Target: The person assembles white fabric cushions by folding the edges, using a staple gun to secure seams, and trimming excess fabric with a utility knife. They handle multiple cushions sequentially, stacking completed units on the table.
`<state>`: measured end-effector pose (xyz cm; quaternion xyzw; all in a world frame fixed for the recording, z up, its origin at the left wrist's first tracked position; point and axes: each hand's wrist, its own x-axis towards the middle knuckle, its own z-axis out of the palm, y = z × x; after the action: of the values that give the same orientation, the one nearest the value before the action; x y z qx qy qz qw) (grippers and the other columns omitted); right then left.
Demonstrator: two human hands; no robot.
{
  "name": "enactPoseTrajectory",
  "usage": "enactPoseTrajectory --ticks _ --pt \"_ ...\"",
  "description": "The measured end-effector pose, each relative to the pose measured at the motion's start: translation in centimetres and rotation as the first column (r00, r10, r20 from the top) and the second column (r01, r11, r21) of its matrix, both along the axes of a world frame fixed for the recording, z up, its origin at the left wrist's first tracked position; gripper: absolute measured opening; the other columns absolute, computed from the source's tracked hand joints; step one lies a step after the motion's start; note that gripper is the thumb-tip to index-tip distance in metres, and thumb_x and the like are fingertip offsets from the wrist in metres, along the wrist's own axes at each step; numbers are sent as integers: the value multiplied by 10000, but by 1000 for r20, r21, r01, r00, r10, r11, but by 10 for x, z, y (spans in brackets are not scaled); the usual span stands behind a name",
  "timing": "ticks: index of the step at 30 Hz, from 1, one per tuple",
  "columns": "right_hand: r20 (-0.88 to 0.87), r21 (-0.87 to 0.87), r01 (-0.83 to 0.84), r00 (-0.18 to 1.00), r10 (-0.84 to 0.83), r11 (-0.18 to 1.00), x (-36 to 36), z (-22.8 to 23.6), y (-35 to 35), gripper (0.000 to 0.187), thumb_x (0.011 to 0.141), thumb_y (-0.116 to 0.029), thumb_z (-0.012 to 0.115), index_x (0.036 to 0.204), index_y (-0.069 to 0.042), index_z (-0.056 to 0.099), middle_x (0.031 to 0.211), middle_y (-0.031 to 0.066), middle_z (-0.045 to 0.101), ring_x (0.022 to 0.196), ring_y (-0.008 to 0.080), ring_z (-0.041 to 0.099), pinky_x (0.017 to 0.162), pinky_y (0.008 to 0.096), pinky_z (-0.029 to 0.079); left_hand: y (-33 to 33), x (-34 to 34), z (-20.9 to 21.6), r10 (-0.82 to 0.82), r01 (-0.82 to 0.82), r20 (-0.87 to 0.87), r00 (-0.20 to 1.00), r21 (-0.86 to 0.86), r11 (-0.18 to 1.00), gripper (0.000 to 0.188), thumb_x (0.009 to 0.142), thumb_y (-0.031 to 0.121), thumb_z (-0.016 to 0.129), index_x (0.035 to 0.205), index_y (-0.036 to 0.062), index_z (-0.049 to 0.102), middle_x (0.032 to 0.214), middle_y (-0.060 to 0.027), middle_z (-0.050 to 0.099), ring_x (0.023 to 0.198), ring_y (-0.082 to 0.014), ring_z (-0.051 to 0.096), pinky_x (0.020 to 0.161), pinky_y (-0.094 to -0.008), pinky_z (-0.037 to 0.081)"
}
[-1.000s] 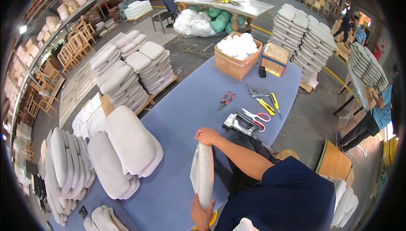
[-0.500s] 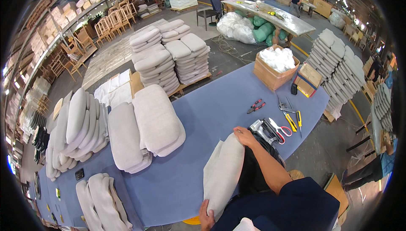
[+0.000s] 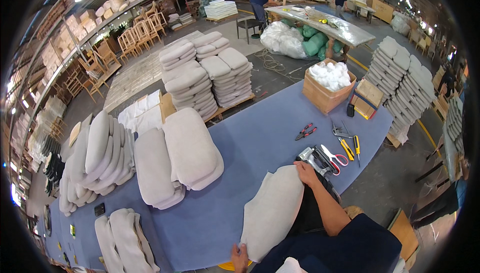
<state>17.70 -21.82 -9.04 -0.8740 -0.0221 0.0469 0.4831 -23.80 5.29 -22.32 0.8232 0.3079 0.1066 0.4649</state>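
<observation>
A pale grey, oblong padded fabric cushion (image 3: 272, 210) lies at the near edge of the blue felt-covered worktable (image 3: 260, 138), running from about six o'clock up toward one o'clock. The right hand (image 3: 306, 172) is closed over its far upper corner, fingers curled on the fabric, and the left hand (image 3: 240, 257) pinches its near lower corner at the table's front edge. At one o'clock, just beyond the right hand, a grey staple gun (image 3: 311, 156) lies just beside red-handled scissors (image 3: 334, 156), with two yellow-handled screwdrivers (image 3: 351, 147) and red-handled pliers (image 3: 304, 131) a little further out. At ten o'clock a low pile of matching grey cushions (image 3: 177, 158) sits on the table, with open blue surface between it and the held cushion; the widest bare stretch runs toward twelve o'clock. At the far right end a cardboard box of white stuffing (image 3: 327, 84) stands near the table's edge. Beyond the far edge a tall stack of grey cushions on a wooden pallet (image 3: 207, 75) stands on the floor.
</observation>
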Motion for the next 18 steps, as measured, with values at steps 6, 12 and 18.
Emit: enactPoseTrajectory --ticks 6,12,18 --pt "-16 -22 -50 999 49 999 4 -3 -6 399 1045 -292 474 1245 -25 693 1124 181 733 1084 305 680 976 386 500 -14 7 10 26 -28 -28 999 -56 998 349 960 331 684 1127 38 593 1016 -179 668 856 -325 670 748 -472 541" --pt "-51 61 -46 998 49 997 4 -9 -8 405 1013 -281 464 1253 -64 708 1154 203 737 1128 342 687 992 410 505 -18 15 21 99 -100 -15 995 -103 990 486 958 340 692 1273 19 508 1153 -197 632 967 -335 660 827 -465 540" --pt "-65 179 -88 993 101 980 -1 -21 -13 380 964 -232 532 1248 -51 710 1140 174 752 1099 262 708 969 366 522 7 34 42 437 -387 142 888 -284 878 643 956 350 699 1419 0 423 1290 -215 596 1078 -345 649 907 -459 538"
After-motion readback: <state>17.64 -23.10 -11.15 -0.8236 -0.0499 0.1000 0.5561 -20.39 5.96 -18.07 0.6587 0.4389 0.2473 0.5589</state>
